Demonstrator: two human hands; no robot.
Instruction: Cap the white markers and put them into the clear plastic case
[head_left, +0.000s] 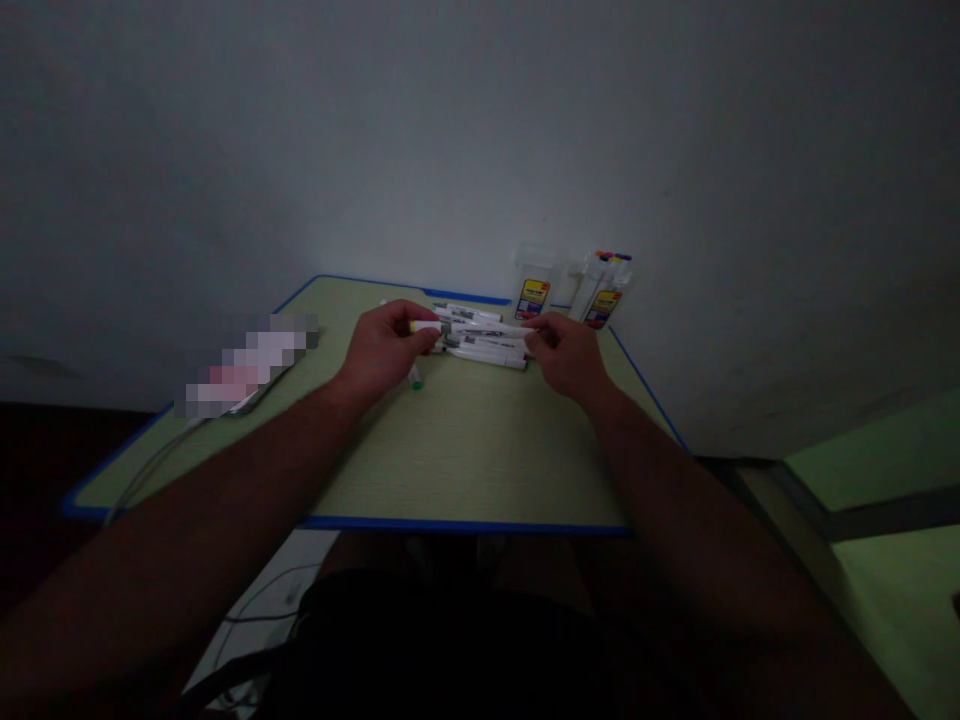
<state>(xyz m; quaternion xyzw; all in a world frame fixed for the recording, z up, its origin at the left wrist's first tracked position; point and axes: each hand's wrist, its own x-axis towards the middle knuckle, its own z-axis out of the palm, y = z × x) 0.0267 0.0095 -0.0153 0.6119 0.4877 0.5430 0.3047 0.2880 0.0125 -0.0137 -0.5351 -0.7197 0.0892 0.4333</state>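
My left hand [385,345] pinches a white piece with a yellow end [426,328], seemingly a marker's cap. Between my two hands runs a white marker [491,329], its right end pinched by my right hand [561,352]. Several white markers [487,355] lie in a pile on the table beneath and around it. Another marker with a green end [416,378] lies partly hidden under my left hand. Whether the yellow-ended piece is joined to the marker is too small to tell.
The pale table [465,460] has a blue edge. At its back right stand a clear plastic case [533,285] and a second case with several markers [604,295]. A blurred phone-like object [247,368] with a cable [154,462] lies on the left. A wall rises behind.
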